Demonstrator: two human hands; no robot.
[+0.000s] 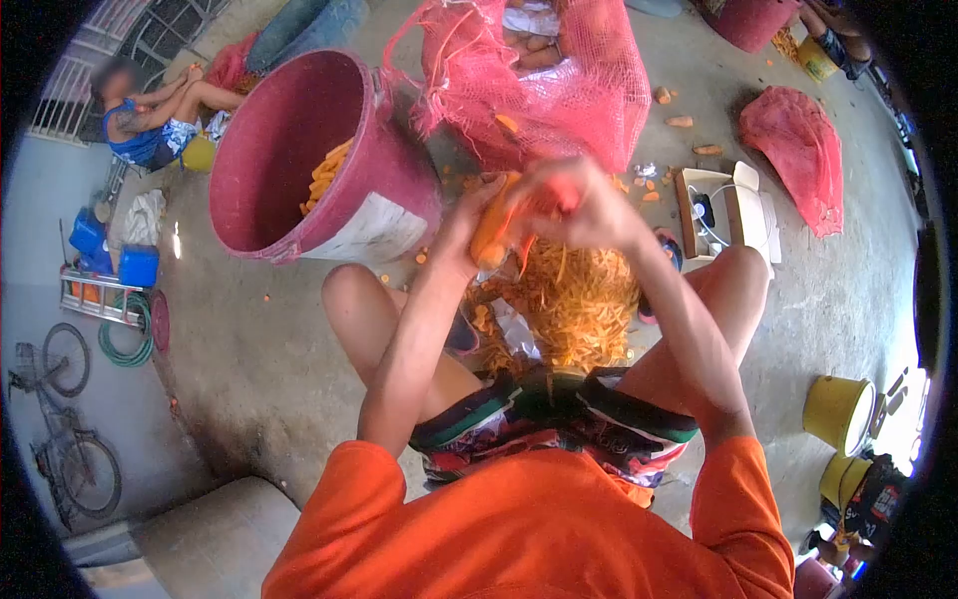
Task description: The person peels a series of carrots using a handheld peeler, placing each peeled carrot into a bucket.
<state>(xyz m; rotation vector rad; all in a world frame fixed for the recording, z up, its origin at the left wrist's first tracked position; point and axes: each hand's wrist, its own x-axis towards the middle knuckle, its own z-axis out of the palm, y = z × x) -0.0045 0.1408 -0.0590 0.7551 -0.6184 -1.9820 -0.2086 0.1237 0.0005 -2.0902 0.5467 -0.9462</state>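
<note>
My left hand (467, 228) is wrapped round an orange carrot (492, 235), held upright in front of me. Close on its right, my right hand (584, 205) is closed on a red-handled tool (566, 192), blurred by motion, so its blade cannot be made out. A thin strip of peel hangs between the hands. Below them lies a heap of carrot peelings (582, 304) between my legs. To the left stands a big maroon tub (399, 190) with peeled carrots (326, 175) inside. Beyond my hands a red mesh sack (599, 90) lies open with unpeeled carrots (539, 55) in it.
An open cardboard box (743, 220) with a cable and an empty-looking red sack (795, 150) lie at the right. Yellow buckets (836, 411) stand farther right. A person (150, 120) sits at the upper left; another person's legs show at the upper right. Bicycle (75, 449) at left.
</note>
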